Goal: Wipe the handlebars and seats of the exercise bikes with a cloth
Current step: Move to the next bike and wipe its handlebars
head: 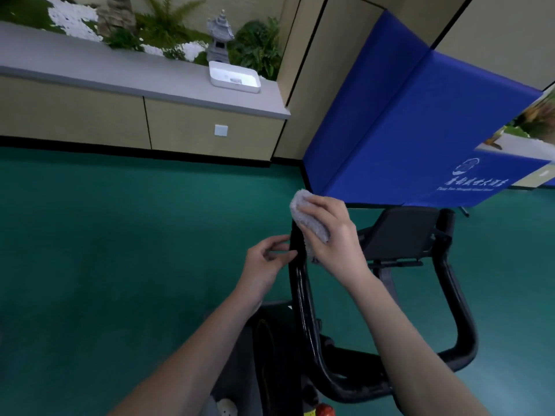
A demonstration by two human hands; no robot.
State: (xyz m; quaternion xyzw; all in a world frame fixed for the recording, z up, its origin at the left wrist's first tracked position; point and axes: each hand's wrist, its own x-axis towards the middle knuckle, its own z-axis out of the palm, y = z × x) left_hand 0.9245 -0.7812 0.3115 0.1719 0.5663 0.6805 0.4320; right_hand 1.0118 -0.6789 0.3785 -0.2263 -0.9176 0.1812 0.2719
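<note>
A black exercise bike handlebar [303, 298] loops below me, with a left bar, a right bar [456, 295] and a black console [399, 232] between them. My right hand [330, 232] grips a grey-white cloth [300, 205] wrapped over the far end of the left bar. My left hand [267, 259] touches the same bar just below the cloth, its fingertips against the bar's left side. No seat is in view.
Green floor [120, 235] spreads to the left. A folded blue mat [405, 130] leans against the wall ahead right. A beige cabinet with a grey top [120, 73] carries a white tray [234, 76], with plants and a stone lantern [220, 34] behind.
</note>
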